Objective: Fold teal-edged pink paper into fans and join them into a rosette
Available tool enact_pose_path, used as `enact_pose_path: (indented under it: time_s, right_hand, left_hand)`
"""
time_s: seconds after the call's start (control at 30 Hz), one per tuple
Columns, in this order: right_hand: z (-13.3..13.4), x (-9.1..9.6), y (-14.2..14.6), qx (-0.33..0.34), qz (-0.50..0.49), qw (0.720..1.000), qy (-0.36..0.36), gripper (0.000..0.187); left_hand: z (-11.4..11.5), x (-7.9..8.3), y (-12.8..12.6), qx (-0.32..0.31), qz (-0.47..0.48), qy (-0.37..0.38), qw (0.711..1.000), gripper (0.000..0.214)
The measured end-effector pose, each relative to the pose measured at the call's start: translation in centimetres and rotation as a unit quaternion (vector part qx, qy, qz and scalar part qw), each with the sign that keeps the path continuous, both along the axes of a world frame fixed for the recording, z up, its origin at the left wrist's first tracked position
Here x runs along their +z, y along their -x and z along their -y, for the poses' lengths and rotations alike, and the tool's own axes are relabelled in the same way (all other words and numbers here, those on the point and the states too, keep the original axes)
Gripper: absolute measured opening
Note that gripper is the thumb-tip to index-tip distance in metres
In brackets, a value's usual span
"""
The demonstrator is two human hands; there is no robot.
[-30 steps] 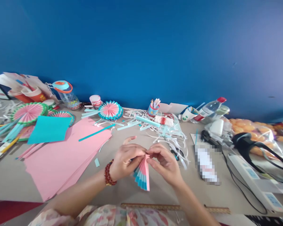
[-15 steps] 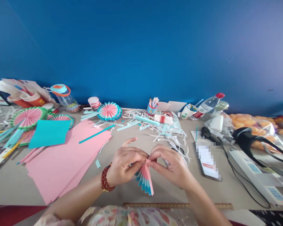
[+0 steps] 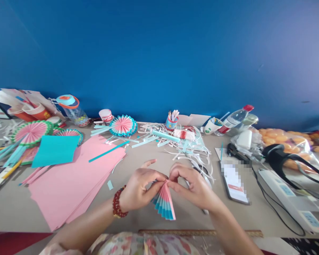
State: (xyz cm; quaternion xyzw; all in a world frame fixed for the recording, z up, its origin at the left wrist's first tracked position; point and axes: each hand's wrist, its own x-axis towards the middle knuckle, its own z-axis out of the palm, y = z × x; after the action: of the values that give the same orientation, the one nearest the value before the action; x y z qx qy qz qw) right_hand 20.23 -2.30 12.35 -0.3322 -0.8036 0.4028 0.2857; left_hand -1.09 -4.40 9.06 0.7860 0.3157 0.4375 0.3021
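Observation:
Between my hands, above the near part of the table, is a pleated paper fan (image 3: 165, 202), pink at the top and blue along its spread lower edge. My left hand (image 3: 142, 187), with a red bead bracelet on the wrist, pinches the fan's narrow top between thumb and index finger; another finger sticks out. From the other side, my right hand (image 3: 190, 182) pinches the same top, its thumb against the pink end. The fingertips partly cover the fold point. Dark scissors (image 3: 201, 170) lie partly hidden behind my right hand.
Pink sheets (image 3: 79, 180) and a teal sheet (image 3: 55, 151) lie at left, near finished paper rosettes (image 3: 33, 132). Paper strips (image 3: 164, 136) are heaped at the back. A phone (image 3: 234, 182) and a power strip (image 3: 292, 200) are at right. A ruler (image 3: 202, 232) runs along the front edge.
The fan's lower edge has swung slightly right and looks a little more spread. My fingers have shifted slightly at its top, still pinching it.

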Motion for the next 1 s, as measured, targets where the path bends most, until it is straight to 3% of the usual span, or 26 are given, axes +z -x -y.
enact_pose_path:
  time_s: [0.2,0.37,0.57,0.67,0.83,1.0]
  right_hand:
    - [-0.3,1.3,-0.4,0.071,0.102,0.991,-0.047,0.008]
    - [-1.2,1.3,-0.3,0.154,0.075,0.981,-0.093,0.019]
    - [-1.3,-1.0,-0.5,0.134,0.051,0.989,-0.039,0.021]
    - [-1.3,-1.2,-0.9,0.125,0.070,0.990,-0.011,0.015]
    - [-1.6,-0.7,-0.9,0.153,0.066,0.986,-0.022,0.017]
    - [-2.1,-2.0,-0.7,0.174,-0.013,0.984,-0.031,0.024]
  left_hand:
    - [0.4,0.3,-0.4,-0.010,-0.030,-0.029,0.999,0.013]
    - [0.4,0.4,-0.6,-0.014,-0.025,-0.047,0.998,0.013]
    - [0.6,-0.6,-0.9,0.007,-0.028,-0.005,1.000,0.014]
    - [0.5,-0.5,-0.8,0.005,-0.031,0.016,0.999,0.014]
    - [0.5,0.1,-0.8,0.002,-0.041,0.003,0.999,0.013]
    - [0.6,-0.1,-1.1,0.006,-0.029,0.037,0.999,0.015]
